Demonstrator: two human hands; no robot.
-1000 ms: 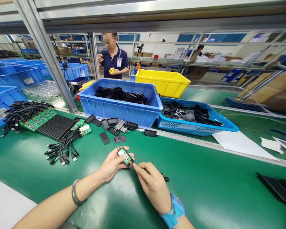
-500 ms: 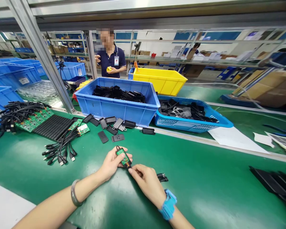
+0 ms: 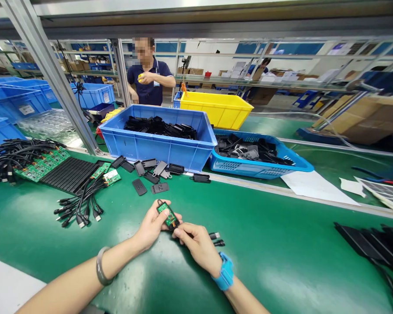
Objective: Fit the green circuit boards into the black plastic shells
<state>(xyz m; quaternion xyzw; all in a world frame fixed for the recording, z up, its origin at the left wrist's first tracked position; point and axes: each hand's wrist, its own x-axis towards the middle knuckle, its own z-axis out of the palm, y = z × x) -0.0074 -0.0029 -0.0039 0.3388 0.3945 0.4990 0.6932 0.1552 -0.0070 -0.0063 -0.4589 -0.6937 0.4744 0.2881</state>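
My left hand (image 3: 153, 226) is closed around a black plastic case, its thumb lying on the green circuit board (image 3: 170, 219) seated in it. At the board's lower end, where coloured wires show, the fingers of my right hand (image 3: 198, 245) pinch the black cable; the pinched part is mostly hidden. Cable plugs (image 3: 217, 239) stick out past the right hand. Beyond my hands, loose black case halves (image 3: 139, 186) lie on the green table. To the left lie circuit boards (image 3: 112, 176) with a bundle of black cables (image 3: 81, 205).
A blue bin (image 3: 157, 150) and a blue basket (image 3: 258, 168) hold black case parts. A yellow bin (image 3: 216, 109) stands behind. Black cases (image 3: 68, 174) lie in a row at left, more black parts (image 3: 370, 248) at right. A co-worker (image 3: 149, 80) stands across the table.
My right hand has shifted slightly left and up against the case end, and more of the plugs shows. The view has turned a little. The co-worker has raised the yellow object.
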